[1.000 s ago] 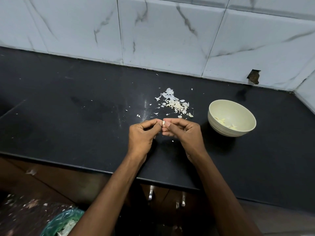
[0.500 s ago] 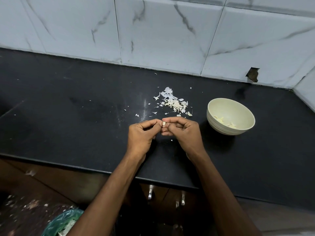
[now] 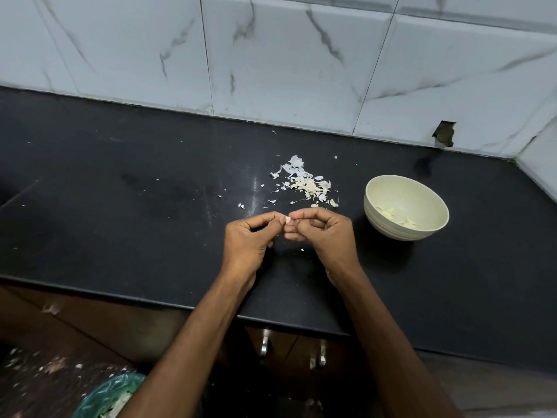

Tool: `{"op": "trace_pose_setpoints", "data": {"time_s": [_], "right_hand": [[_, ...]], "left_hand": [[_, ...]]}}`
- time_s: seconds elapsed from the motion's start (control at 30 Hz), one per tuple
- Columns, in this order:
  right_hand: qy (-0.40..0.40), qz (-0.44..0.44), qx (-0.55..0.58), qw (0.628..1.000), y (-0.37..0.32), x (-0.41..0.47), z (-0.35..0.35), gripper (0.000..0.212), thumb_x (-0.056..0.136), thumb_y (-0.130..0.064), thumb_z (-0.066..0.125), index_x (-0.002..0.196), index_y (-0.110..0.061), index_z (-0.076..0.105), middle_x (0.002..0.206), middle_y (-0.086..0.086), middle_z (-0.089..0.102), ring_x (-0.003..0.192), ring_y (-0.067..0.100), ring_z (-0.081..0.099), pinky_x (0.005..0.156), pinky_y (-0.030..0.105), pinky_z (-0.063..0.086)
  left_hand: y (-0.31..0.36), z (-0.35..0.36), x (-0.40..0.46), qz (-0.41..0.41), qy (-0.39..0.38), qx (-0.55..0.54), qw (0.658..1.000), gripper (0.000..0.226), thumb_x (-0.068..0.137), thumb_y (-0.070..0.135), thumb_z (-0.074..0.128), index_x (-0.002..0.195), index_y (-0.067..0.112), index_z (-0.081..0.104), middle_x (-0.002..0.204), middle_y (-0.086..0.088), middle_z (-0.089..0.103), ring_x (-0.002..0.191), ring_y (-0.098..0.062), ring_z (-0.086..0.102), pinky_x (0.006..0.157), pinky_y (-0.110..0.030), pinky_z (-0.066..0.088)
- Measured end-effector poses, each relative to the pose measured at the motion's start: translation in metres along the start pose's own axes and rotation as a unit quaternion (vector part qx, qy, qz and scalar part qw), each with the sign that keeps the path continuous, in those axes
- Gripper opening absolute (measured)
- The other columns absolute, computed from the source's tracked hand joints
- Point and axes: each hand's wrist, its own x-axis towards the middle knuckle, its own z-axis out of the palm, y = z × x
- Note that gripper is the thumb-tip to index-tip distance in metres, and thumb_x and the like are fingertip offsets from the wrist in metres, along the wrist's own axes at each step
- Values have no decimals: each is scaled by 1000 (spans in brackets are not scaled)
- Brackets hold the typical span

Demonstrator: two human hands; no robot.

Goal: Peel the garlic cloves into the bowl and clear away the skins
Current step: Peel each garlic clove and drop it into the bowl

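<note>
White marble-veined wall tiles (image 3: 289, 61) back a black stone countertop (image 3: 120, 206) that runs the width of the view. Both forearms reach up from the lower edge and meet over the middle of the counter, wrists angled inward so the knuckles face each other. The left hand (image 3: 247, 239) is curled, thumb and forefinger brought together at its tip; the right hand (image 3: 325, 233) is curled likewise, its forefinger arched over the top and the lower fingers tucked beneath. Between the two sets of fingertips sits a small pale garlic clove (image 3: 287, 219), pinched from both sides; so little of it shows that whether skin still clings to it is hard to say.

Just beyond the hands lies a loose heap of garlic skins (image 3: 304, 184), with scattered flakes spread to its left and one fleck on the counter below the right hand's fingers. To the right of the hands, near but apart from them, stands a pale green bowl (image 3: 422, 188) holding a few peeled cloves (image 3: 394, 217) at its bottom. A dark hole (image 3: 444, 134) breaks the tile above the bowl. Below the counter edge are metal cabinet handles (image 3: 322, 354), and at lower left a bin lined with a green plastic bag (image 3: 111, 393).
</note>
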Motion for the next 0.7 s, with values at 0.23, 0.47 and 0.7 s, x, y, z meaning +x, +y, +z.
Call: {"op": "trace_pose_setpoints", "data": {"time_s": [0.23, 0.47, 0.7], "right_hand": [[-3, 24, 18, 1000, -2, -1, -2, 11, 91, 6, 72, 102, 6, 74, 90, 22, 78, 79, 21, 76, 80, 29, 64], [4, 19, -17, 1000, 2, 0, 0, 10, 89, 9, 73, 96, 3, 75, 84, 19, 77, 74, 20, 75, 73, 26, 64], [1, 10, 0, 1000, 0, -1, 1, 17, 90, 14, 66, 96, 1, 77, 88, 20, 78, 80, 23, 77, 79, 30, 64]], "left_hand": [[0, 1, -1, 10, -7, 5, 1000, 24, 90, 5, 76, 80, 25, 85, 75, -11, 69, 71, -25, 45, 59, -29, 37], [-2, 1, 0, 7, -7, 10, 1000, 25, 90, 3, 76, 78, 24, 85, 74, -8, 74, 72, -24, 47, 55, -23, 36], [-6, 0, 3, 11, 1, 7, 1000, 21, 90, 6, 76, 82, 23, 85, 77, -11, 71, 76, -25, 47, 59, -30, 34]]}}
